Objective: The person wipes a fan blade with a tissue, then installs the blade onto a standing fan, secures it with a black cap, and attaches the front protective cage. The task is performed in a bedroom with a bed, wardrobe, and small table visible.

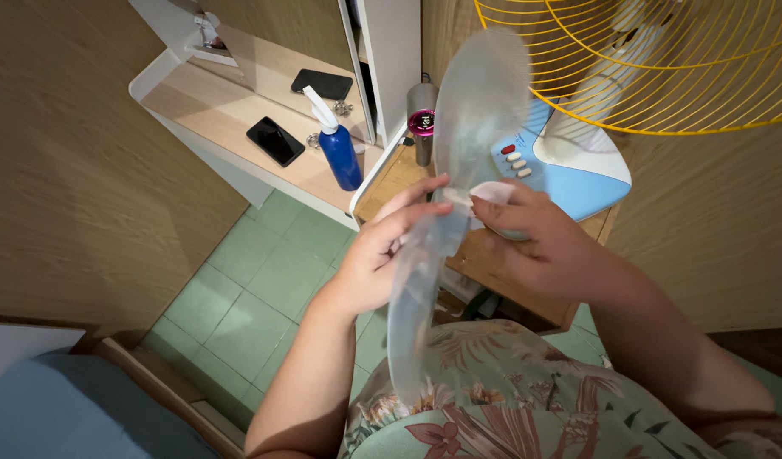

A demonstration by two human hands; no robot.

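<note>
A translucent plastic fan blade (pixel 471 127) is held in front of me, one vane rising up and another hanging down toward my lap. My left hand (pixel 382 255) grips it from the left near its hub, fingers laid across the plastic. From the right, my right hand (pixel 539 242) closes on the white hub piece (pixel 494 192) at the blade's centre. Behind the blade stands a blue and white fan base (pixel 578 170) with a row of buttons, on a small wooden stand (pixel 484 263). The yellow wire fan guard (pixel 663 59) fills the upper right.
A blue spray bottle (pixel 340 149) and a black phone (pixel 274 140) lie on a low wooden shelf (pixel 229 119) by a mirror. A grey hair dryer (pixel 422 123) stands beside it. Green floor tiles (pixel 255 289) lie below, wood panel walls either side, a blue bed corner (pixel 59 408) lower left.
</note>
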